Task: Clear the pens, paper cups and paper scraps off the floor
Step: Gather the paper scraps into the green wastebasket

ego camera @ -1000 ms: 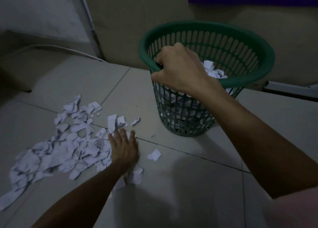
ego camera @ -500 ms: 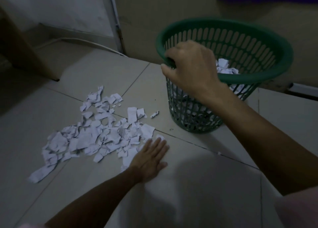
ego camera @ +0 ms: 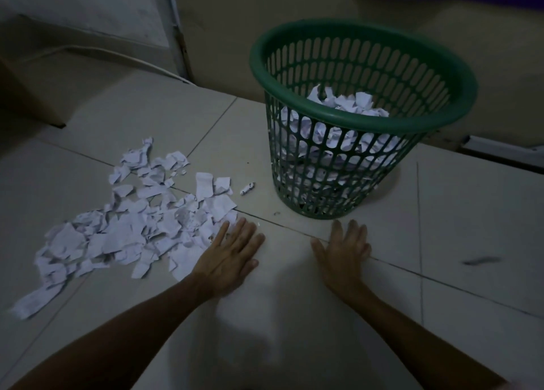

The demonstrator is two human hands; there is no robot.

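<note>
My left hand (ego camera: 232, 252) and right hand (ego camera: 344, 251) lie flat, holding nothing, beside the paper scraps (ego camera: 132, 227); I should scoop them together for the green basket (ego camera: 362, 122).

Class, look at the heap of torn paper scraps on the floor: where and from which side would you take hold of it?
Scoop the paper scraps at the heap's near right edge, where the left hand lies flat. The pieces are loose, thin and flat on the tiles, so probably both hands should slide under from opposite sides and lift toward the green basket.
</note>
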